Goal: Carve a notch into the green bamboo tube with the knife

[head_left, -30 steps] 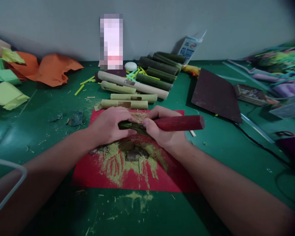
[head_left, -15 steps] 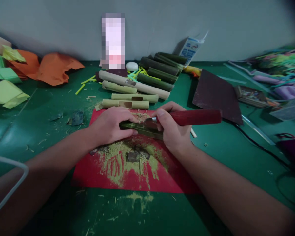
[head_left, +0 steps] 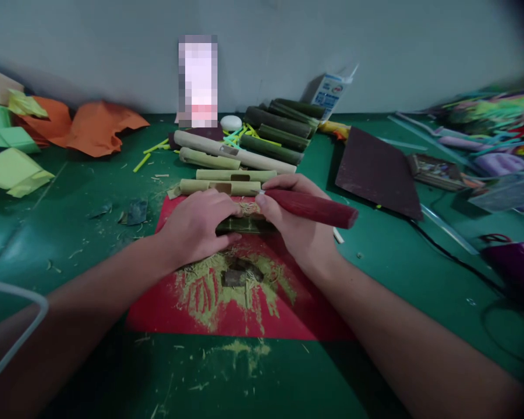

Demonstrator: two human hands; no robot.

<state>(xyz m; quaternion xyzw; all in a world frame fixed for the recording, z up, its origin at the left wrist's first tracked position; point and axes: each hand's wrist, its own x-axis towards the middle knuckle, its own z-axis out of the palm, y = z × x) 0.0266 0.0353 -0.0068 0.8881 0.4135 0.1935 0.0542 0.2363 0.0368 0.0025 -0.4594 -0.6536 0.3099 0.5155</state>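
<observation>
My left hand (head_left: 196, 224) is closed round the left end of a dark green bamboo piece (head_left: 248, 224), which lies across a red sheet (head_left: 192, 326). In my right hand (head_left: 299, 227) is a carving knife (head_left: 312, 208) with a thick dark red handle. Its short metal tip points left and stands a little above the bamboo piece. The bamboo's right end is hidden behind my right hand. Pale sawdust (head_left: 209, 291) and dark bamboo scraps (head_left: 240, 276) lie on the sheet in front of my hands.
Pale bamboo tubes (head_left: 257, 158) with cut slots lie behind the sheet, and dark green tubes (head_left: 279, 122) beyond them. A brown board (head_left: 378, 171) sits to the right, near a purple object (head_left: 513, 265). Orange paper (head_left: 100, 128) lies at the left back. A phone-like blurred panel (head_left: 198, 81) stands by the wall.
The knife's tip has lifted up and away from the bamboo piece, and its handle now slants down to the right. My right hand has shifted slightly left. My left hand keeps its hold.
</observation>
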